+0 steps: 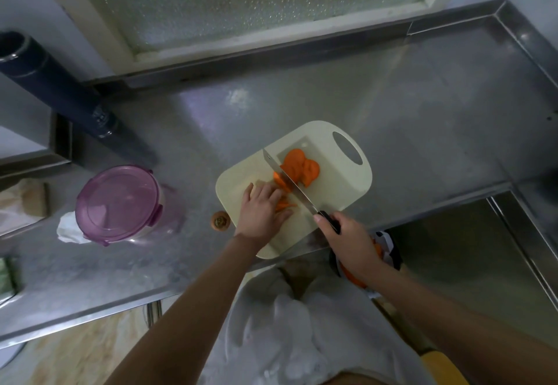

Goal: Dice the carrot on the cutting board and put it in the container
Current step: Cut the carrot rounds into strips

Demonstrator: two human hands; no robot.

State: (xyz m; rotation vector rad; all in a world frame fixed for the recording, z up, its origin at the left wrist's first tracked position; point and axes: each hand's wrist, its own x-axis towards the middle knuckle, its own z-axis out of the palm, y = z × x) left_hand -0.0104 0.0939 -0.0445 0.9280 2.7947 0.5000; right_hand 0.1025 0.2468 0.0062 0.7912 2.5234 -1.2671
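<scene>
A cream cutting board (338,179) lies on the steel counter. Flat orange carrot slices (302,168) are stacked on it to the right of the blade, and thinner carrot strips (283,205) lie under my left hand (262,209), whose fingers press down on them. My right hand (347,238) grips the black handle of a knife (287,180), its blade slanting across the carrot. The container (120,203), closed with a purple clip lid, stands on the counter to the left of the board.
A carrot end (220,221) sits just off the board's left edge. A dark cylinder (60,88) leans at back left. A crumpled white bag (68,229) lies by the container. A sink (471,263) opens at right. An orange item (353,276) shows under my right wrist.
</scene>
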